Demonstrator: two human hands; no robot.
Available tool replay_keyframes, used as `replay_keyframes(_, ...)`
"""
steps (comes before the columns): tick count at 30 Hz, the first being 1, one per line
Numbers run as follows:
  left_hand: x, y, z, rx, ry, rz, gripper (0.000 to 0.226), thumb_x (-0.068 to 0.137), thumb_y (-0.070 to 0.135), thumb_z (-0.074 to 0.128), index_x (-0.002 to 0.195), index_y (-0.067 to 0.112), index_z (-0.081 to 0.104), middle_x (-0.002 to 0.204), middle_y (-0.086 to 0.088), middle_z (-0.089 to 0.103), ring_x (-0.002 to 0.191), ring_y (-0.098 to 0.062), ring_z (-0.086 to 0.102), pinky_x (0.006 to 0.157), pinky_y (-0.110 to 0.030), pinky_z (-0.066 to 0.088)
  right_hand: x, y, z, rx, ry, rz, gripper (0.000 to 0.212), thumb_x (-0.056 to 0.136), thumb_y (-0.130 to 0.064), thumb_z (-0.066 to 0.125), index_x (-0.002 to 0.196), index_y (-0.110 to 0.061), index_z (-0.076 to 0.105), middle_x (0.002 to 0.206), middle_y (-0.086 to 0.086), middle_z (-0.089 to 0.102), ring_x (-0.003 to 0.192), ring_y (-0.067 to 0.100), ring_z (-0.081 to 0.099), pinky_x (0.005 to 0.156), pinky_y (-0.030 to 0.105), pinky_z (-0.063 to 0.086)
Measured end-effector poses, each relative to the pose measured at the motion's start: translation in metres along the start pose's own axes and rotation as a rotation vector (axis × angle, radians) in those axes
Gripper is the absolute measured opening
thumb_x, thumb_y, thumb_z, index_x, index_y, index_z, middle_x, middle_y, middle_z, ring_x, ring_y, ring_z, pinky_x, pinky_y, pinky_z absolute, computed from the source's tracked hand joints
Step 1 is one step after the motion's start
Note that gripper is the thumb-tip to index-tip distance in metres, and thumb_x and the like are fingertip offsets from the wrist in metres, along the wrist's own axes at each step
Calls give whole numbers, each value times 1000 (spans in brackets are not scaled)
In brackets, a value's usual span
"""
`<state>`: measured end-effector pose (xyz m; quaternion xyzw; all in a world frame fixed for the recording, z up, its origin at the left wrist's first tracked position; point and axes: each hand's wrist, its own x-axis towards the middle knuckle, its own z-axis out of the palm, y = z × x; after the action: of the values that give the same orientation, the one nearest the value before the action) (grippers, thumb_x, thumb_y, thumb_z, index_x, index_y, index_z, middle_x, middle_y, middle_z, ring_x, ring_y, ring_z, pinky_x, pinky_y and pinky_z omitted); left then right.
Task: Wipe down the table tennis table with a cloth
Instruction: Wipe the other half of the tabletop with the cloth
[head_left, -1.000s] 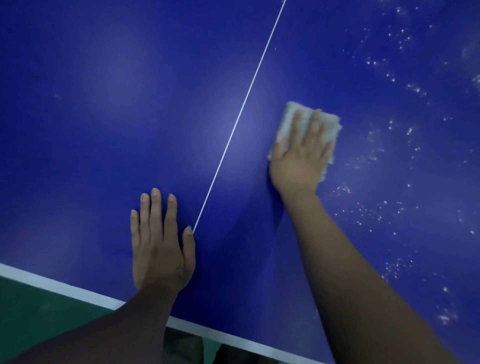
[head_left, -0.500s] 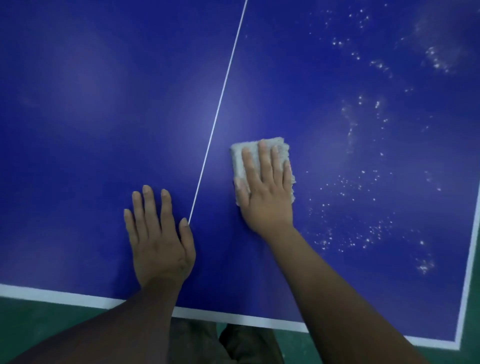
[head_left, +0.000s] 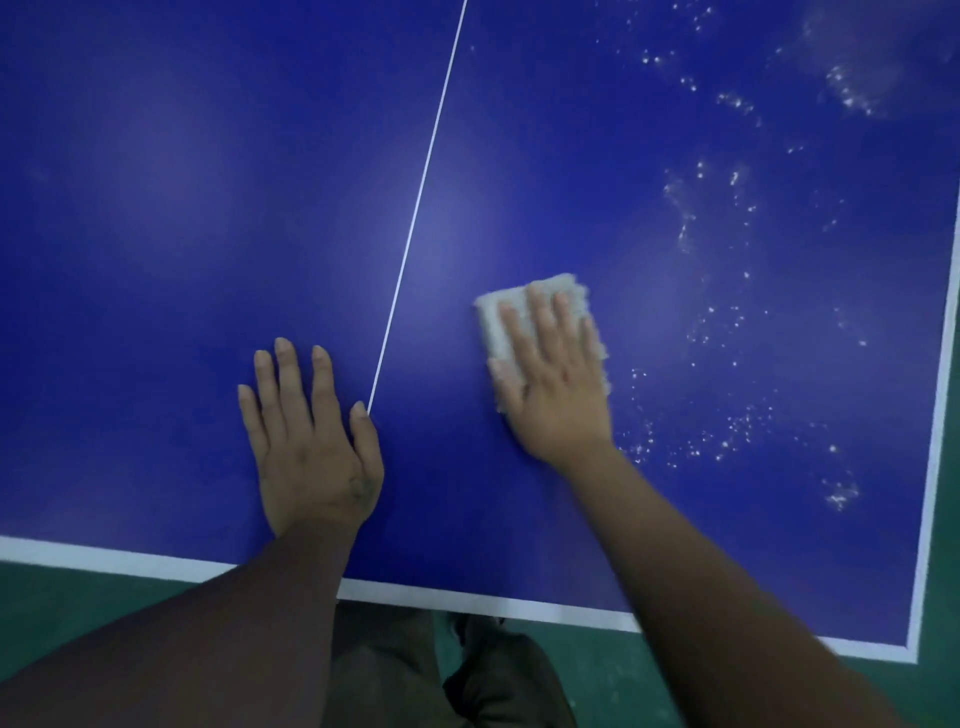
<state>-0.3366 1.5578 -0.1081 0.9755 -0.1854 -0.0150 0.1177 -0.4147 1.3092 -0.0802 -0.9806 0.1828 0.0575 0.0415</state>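
Observation:
The blue table tennis table (head_left: 156, 260) fills the view, with a thin white centre line (head_left: 421, 182) running up it. A folded white cloth (head_left: 496, 322) lies on the right half, close to the line. My right hand (head_left: 558, 384) presses flat on the cloth with straight fingers and covers most of it. To the left of the centre line my left hand (head_left: 309, 441) rests flat on the bare surface, its thumb touching the line's lower end. White specks and smears (head_left: 727, 426) dot the surface right of the cloth.
The table's white near edge (head_left: 467, 603) runs along the bottom and its right edge (head_left: 935, 415) stands at the far right; they meet at a corner at the lower right. Beyond both lies green floor (head_left: 62, 613). My legs show below the near edge.
My right hand has drawn the cloth back toward the near edge. The view has shifted, so the table's right edge and corner now show. My left hand has stayed in place.

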Motion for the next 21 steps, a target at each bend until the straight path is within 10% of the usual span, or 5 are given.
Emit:
replay_keyframes(5, -1, 5, -6, -5, 4, -7, 67, 111, 38, 33, 171, 9, 24, 181, -18, 11, 169, -35, 4, 136, -58, 6, 16, 79, -15, 103, -57, 618, 66, 115, -45, 21, 173, -24, -4, 180, 9, -12, 166, 33, -10, 133, 57, -2)
replay_keyframes(12, -2, 10, -13, 21, -26, -7, 63, 113, 36, 33, 171, 10, 27, 181, -17, 13, 169, -34, 5, 137, -53, 2, -78, -26, 12, 88, -38, 12, 63, 115, -48, 22, 171, -21, 23, 179, 10, 14, 166, 35, 9, 134, 58, 10)
replay_keyframes(18, -31, 41, -15, 4, -40, 41, 53, 116, 22, 34, 166, 5, 37, 179, -14, 23, 168, -33, 14, 136, -53, 12, -64, 69, 0, 139, -16, 557, 74, 105, -56, 2, 173, -26, -1, 181, 7, -8, 167, 32, -7, 133, 57, 1)
replay_keyframes(21, -67, 75, -10, 11, -42, -31, 56, 117, 26, 28, 171, 11, 28, 181, -9, 17, 169, -30, 8, 137, -52, 10, -83, 5, 9, 152, -5, 443, 77, 102, -52, 5, 173, -23, 2, 180, 11, -6, 166, 38, -5, 133, 60, 3)
